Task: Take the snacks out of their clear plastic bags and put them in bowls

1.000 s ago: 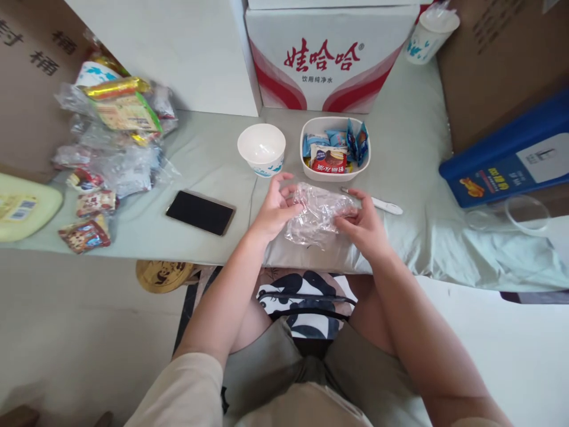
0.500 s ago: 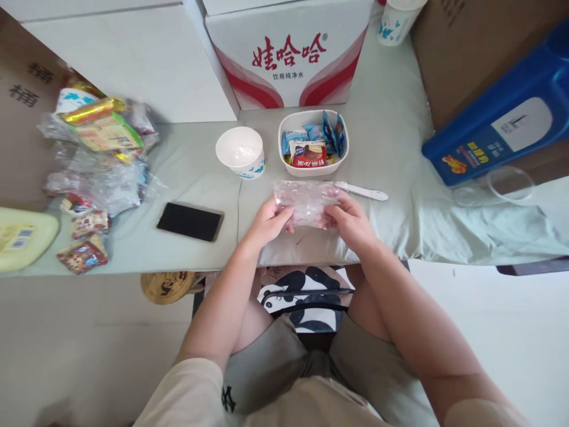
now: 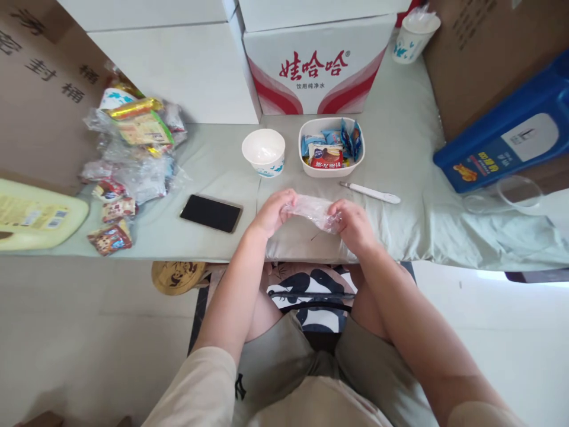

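A crumpled piece of clear plastic film (image 3: 311, 210) is stretched between my two hands above the near part of the table. My left hand (image 3: 274, 212) is closed on its left end, and my right hand (image 3: 353, 224) grips the right end. Whether the film is a wrapper or a bag I cannot tell. Just beyond my right hand lies a slim white-handled knife or scalpel-like tool (image 3: 373, 193). Farther back stand a white paper cup (image 3: 264, 155) with a clear lining and a white tub (image 3: 332, 172) holding several small snack packets.
A black phone (image 3: 211, 213) lies left of my hands. Wrapped snacks and plastic (image 3: 142, 154) are heaped at the far left, near a pale yellow bottle (image 3: 40, 214). A blue bottle (image 3: 502, 130) and a clear plastic cup (image 3: 518, 193) are at right. Boxes (image 3: 311, 71) line the back.
The film was spread flat and wide between my hands; now it is bunched into a narrower, slanting strip. Both hands have curled more tightly. The camera view has shifted left.
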A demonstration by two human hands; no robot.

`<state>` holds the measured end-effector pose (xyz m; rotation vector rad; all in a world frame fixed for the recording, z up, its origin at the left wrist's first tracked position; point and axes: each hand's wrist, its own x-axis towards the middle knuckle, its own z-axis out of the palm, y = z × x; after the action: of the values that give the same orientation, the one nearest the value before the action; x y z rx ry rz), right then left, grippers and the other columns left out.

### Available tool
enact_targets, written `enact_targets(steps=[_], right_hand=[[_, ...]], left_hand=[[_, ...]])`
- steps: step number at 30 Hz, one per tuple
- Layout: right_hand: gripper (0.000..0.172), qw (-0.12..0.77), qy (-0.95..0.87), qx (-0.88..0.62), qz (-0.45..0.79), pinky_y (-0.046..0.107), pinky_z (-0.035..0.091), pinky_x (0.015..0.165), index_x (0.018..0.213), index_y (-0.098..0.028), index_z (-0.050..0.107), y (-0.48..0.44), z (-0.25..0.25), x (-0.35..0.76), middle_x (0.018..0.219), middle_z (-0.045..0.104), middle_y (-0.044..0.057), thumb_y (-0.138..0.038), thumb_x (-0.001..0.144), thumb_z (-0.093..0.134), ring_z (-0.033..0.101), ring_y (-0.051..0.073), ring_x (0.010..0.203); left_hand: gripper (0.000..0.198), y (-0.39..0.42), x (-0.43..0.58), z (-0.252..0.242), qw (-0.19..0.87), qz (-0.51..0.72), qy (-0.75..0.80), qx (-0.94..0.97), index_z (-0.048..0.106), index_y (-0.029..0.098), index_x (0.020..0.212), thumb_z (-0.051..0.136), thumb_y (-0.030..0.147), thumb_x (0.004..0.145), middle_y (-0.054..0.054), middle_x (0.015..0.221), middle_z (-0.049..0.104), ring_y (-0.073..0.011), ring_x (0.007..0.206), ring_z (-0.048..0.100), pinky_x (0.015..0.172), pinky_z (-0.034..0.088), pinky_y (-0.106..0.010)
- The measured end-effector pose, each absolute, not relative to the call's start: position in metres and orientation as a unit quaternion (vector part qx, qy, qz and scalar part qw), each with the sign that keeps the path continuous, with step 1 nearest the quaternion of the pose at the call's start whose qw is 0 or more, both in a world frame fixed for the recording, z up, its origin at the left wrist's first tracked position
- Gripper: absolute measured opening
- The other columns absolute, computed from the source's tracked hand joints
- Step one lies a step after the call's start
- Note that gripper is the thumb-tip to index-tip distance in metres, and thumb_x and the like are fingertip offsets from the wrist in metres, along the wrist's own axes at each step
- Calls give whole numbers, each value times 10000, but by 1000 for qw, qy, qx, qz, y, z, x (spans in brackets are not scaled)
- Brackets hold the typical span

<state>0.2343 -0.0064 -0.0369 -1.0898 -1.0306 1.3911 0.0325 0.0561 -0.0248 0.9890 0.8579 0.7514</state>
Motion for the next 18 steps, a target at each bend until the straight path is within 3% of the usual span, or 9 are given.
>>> enact_targets(steps=[2,3,5,7,10,11,15,18], right_hand=[[300,516,-458,-542,480,289,419,541,890,-252,565,-9,-41,225,671,534,-27,-526,798,646,466,137,541],[329,523,-460,-577,427,284,416,552,1003,-261,559,-10,-43,219,697,533,-42,-440,767,702,455,131,545],[541,547,-448,-616,347,296,445,605,1224,-278,489,-13,-46,208,783,558,-40,-319,741,728,489,140,591],[535,560,-455,-622,305,328,487,695,1251,-278,492,-14,-47,198,856,595,-10,-290,761,706,555,165,681],[187,556,-526,-568,303,385,506,882,966,-263,607,-15,-46,188,954,647,45,-330,809,682,629,216,903],[139,559,-541,-535,331,395,504,919,891,-258,605,-14,-45,185,1000,657,56,-361,827,675,635,226,964],[271,584,-474,-447,485,367,539,885,964,-276,561,-11,-48,178,1078,650,41,-489,845,679,656,200,962],[443,612,-440,-478,451,323,537,850,1089,-308,516,-10,-52,176,1078,613,16,-469,767,774,649,176,937]], left_hand=[[330,58,30,-30,639,365,430,523,527,197,732,714,468,713,-40,920,643,-186,910,645,772,506,-285],[297,58,29,-33,575,394,456,554,549,202,788,750,399,694,-43,1011,641,-192,1010,628,835,493,-284],[293,56,27,-36,444,462,502,581,576,219,911,761,317,705,-47,1106,626,-195,1119,588,926,462,-293],[254,50,25,-34,381,491,511,594,587,221,970,718,316,774,-55,1085,638,-197,1103,594,951,454,-310],[338,35,27,-29,457,437,442,636,602,213,1082,717,384,814,-88,1173,665,-219,1135,617,963,469,-326],[414,30,29,-27,498,417,411,639,595,213,1142,733,415,807,-102,1240,658,-231,1173,615,974,474,-331],[458,19,39,-27,581,411,357,605,614,193,1188,695,493,852,-132,1303,670,-255,1196,634,1004,489,-353],[367,19,40,-29,590,442,355,575,636,183,1128,661,460,889,-125,1230,716,-239,1114,678,960,514,-346]])
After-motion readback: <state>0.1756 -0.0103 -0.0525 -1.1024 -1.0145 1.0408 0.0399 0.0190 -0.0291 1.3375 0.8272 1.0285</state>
